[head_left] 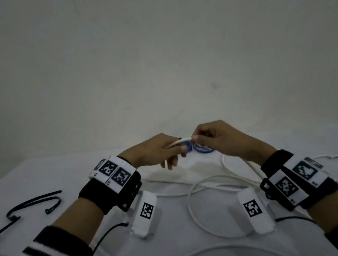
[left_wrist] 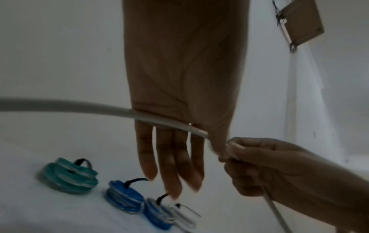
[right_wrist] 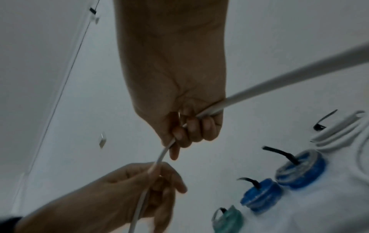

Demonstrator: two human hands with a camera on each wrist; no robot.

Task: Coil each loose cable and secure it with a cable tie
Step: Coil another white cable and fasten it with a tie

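Currently white cable [head_left: 181,141] is pinched by left hand [head_left: 154,152], gripped by right hand [head_left: 220,141]; first loop to be wound next.

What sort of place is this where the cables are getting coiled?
Likely a plain indoor room with a work surface: a cloth-covered table, a bare wall behind it, and spare black cable ties, tied coils and a loose white cable on it.
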